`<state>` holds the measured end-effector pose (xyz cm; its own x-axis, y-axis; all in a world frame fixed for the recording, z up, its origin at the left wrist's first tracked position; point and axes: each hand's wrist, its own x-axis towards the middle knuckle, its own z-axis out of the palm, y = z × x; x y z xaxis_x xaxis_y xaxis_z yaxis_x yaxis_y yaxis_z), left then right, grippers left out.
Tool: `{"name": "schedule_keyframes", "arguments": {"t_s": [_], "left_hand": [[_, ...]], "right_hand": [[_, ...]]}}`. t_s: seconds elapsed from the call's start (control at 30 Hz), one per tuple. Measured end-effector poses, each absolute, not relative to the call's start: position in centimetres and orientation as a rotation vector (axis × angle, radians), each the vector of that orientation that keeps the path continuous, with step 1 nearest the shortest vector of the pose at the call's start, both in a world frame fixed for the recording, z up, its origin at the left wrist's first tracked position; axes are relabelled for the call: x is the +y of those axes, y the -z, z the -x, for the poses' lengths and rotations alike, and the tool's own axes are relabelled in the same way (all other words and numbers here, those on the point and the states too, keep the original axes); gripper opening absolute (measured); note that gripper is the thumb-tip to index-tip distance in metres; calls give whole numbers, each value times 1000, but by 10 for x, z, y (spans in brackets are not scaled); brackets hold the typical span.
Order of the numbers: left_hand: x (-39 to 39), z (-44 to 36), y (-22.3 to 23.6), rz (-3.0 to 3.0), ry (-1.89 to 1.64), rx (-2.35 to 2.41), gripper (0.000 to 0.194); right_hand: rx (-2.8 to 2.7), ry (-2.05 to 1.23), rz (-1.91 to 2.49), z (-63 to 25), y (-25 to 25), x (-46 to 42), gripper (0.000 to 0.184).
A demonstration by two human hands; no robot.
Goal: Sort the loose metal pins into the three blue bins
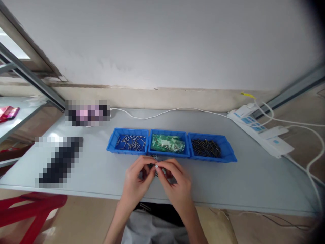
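My left hand (138, 174) and my right hand (177, 181) meet just in front of the middle bin, fingertips pinched together. Between them shows the end of a small white piece (156, 166); its full shape is hidden. My right thumb and forefinger close on it, and my left fingertips touch its other side. Some small dark and metallic pieces (153, 157) show behind the fingers, partly covered. The left blue bin (111, 147) has thin silver pins (132, 143). Green plastic and small white pieces (168, 143) fill the middle blue bin (169, 131). Dark thin rods (207, 148) lie in the right blue bin (230, 152).
A white power strip (266, 135) with plugs and cables lies at the right of the grey table (96, 176). A white cable (157, 115) runs along the back. Two blurred-out objects lie at the left. A red stool (33, 210) stands below, front left.
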<state>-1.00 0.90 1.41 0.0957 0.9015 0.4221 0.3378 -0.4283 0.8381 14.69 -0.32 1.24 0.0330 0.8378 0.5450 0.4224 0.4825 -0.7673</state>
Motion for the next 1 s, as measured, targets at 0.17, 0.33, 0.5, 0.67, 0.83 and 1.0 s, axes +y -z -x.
{"name": "schedule_keyframes", "arguments": {"t_s": [0.17,0.33,0.5,0.67,0.83,1.0], "left_hand": [[8,10,-13,-1810,-1318,1240,12],[7,11,-10,-1834,-1298,1215,14],[6,12,-9,-1855,-1264,1271,14],[5,12,-7,-1845,-1254,1293,13],[6,12,-8,-1835,-1258,1300,12],[7,12,-7,-1824,-1235,1318,10]], "right_hand": [[-1513,-486,1144,-150,-7,-10,19],[-1381,-556,1246,-154,-6,-13,15],[-1409,-636,1267,-155,-2,-13,15],[-1436,-667,1279,-155,1,-14,17],[-1478,-601,1244,-153,-1,-12,14],[-1508,-539,1224,-151,0,-9,11]]}}
